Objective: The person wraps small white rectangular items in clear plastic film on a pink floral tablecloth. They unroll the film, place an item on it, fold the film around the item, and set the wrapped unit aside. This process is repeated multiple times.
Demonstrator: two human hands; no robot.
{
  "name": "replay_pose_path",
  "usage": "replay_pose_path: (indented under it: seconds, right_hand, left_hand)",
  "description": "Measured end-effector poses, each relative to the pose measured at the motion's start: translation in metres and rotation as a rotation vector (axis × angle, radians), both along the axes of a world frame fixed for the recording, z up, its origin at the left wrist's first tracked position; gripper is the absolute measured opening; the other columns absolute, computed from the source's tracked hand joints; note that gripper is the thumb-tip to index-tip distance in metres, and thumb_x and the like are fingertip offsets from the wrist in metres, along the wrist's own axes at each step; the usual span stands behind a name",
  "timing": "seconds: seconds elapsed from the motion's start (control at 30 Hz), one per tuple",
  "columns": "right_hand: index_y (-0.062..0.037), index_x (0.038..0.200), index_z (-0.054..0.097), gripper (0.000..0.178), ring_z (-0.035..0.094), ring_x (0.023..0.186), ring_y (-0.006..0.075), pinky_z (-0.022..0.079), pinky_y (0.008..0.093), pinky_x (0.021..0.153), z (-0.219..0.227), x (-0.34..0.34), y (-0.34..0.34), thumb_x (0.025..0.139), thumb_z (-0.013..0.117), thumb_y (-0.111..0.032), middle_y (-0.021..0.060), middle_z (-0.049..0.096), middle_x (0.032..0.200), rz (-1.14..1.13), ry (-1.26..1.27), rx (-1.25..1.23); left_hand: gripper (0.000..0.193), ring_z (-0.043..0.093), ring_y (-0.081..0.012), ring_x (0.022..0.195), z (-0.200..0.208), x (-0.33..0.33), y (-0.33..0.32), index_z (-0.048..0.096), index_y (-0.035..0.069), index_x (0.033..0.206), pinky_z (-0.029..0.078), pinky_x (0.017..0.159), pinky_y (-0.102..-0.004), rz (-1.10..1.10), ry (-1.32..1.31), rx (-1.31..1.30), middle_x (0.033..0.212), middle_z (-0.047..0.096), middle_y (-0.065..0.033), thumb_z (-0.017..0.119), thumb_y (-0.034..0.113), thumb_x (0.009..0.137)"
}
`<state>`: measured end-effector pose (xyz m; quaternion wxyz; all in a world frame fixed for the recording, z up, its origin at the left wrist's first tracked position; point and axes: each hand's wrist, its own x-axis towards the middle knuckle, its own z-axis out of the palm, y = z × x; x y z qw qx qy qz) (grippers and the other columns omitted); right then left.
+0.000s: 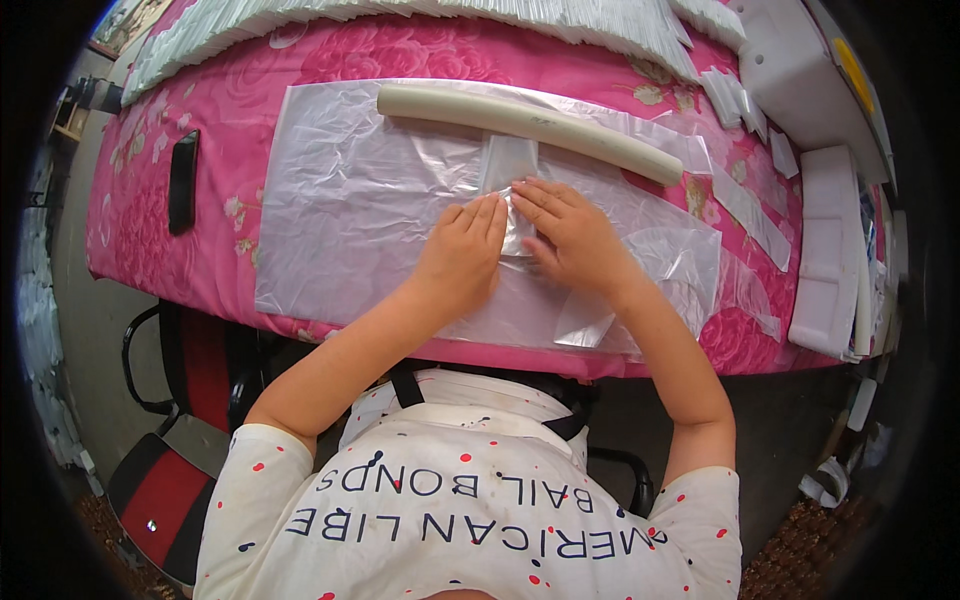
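A narrow strip of shiny clear plastic film (510, 160) lies on a larger translucent plastic sheet (350, 200). My left hand (463, 248) rests on the strip's left side, its fingers stretched out and close together. From the other side, my right hand (570, 238) lies on the strip with straight fingers and the thumb held apart. The fingertips of both hands nearly meet over the film, which shows between them as a bright crinkled patch. Just beyond the hands, a long cream-coloured tube (530, 123) lies across the sheet. Loose clear film (650, 262) is near my right forearm.
A pink flowered cloth (225, 110) covers the table. Long rows of stacked white packets (400, 8) line its far edge. A black oblong object (183, 182) lies at left. White foam boxes (826, 250) stand at right. A black-and-red chair (165, 500) is at lower left.
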<state>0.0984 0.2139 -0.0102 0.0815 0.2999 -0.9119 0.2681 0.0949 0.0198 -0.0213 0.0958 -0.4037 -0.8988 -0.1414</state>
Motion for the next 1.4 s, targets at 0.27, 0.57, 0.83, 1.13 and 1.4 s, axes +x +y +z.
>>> replay_pose_path:
  seconds: [0.27, 0.57, 0.83, 1.13, 1.4]
  right_hand:
    - [-0.0025, 0.094, 0.062, 0.027, 0.058, 0.094, 0.0257, 0.046, 0.0363, 0.082, -0.002, -0.004, 0.008, 0.067, 0.061, -0.006, 0.0092, 0.063, 0.099, 0.154, 0.019, -0.013]
    - [-0.0071, 0.093, 0.064, 0.024, 0.059, 0.086, 0.0210, 0.047, 0.0325, 0.073, -0.002, 0.055, -0.015, 0.070, 0.060, -0.010, 0.0045, 0.064, 0.092, 0.126, 0.007, -0.066]
    - [-0.0017, 0.082, 0.065, 0.013, 0.057, 0.057, 0.0254, 0.045, 0.0338, 0.056, 0.009, 0.041, -0.017, 0.079, 0.060, -0.013, 0.0106, 0.062, 0.067, -0.260, -0.642, -0.286]
    - [-0.0002, 0.070, 0.066, 0.029, 0.062, 0.053, 0.0157, 0.047, 0.0305, 0.053, 0.020, -0.005, -0.026, 0.081, 0.059, -0.026, 0.0083, 0.060, 0.055, -0.413, -1.110, -0.158]
    - [-0.0019, 0.070, 0.067, 0.026, 0.059, 0.049, 0.0169, 0.047, 0.0319, 0.052, 0.021, -0.005, -0.030, 0.079, 0.058, -0.025, 0.0085, 0.061, 0.055, -0.463, -1.088, -0.095]
  left_hand:
    - [0.047, 0.057, -0.0243, 0.098, 0.015, 0.007, -0.021, 0.054, -0.001, 0.112, 0.042, 0.086, -0.0379, -0.177, -0.283, 0.016, 0.110, 0.059, -0.0140, 0.060, 0.008, 0.066]
    - [0.043, 0.058, -0.0205, 0.101, 0.002, 0.047, -0.051, 0.056, 0.001, 0.112, 0.039, 0.094, -0.0387, -0.213, -0.147, 0.158, 0.109, 0.061, -0.0097, 0.059, 0.010, 0.071]
    - [0.038, 0.062, -0.0218, 0.084, 0.014, 0.046, -0.043, 0.056, 0.001, 0.112, 0.042, 0.080, -0.0349, 0.010, -0.412, 0.243, 0.092, 0.065, -0.0110, 0.059, 0.006, 0.075]
    - [0.059, 0.061, -0.0195, 0.058, 0.012, 0.017, -0.031, 0.033, -0.006, 0.131, 0.046, 0.057, -0.0268, 0.439, -0.940, 0.521, 0.074, 0.064, -0.0095, 0.061, 0.012, 0.082]
    - [0.075, 0.043, -0.0300, 0.121, 0.008, 0.015, -0.026, 0.027, -0.007, 0.135, 0.036, 0.097, -0.0398, 0.142, -0.175, 0.145, 0.135, 0.038, -0.0202, 0.062, 0.027, 0.078]
